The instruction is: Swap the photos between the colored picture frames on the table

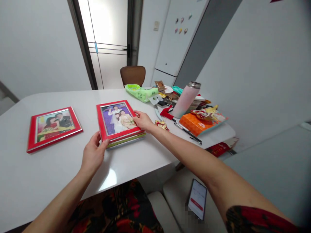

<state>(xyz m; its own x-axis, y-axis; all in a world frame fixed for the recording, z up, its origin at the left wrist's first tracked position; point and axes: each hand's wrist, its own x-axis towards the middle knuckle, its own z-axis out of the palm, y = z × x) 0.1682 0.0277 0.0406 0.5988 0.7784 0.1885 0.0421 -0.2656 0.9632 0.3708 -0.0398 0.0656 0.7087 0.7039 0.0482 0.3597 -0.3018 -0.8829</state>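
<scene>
A stack of picture frames lies on the white table, its top one a red picture frame (104,124) with a wedding photo on a purple ground. Green and bluish edges (126,141) of other frames show beneath it. My left hand (94,150) grips the near left corner, thumb on top of the red border and fingers partly hidden at the side. On the right edge, my right hand (143,121) holds the same red frame, its fingers closed over the border. Apart from the stack, to the left, a second red picture frame (31,134) lies flat with a photo in it.
On the table's right stand a pink tumbler (186,100) and an orange packet (194,124), with pens (187,130) and wrappers. A green plastic packet (141,94) lies at the back. Beyond is a brown chair (132,76). A phone (198,199) rests on the seat below.
</scene>
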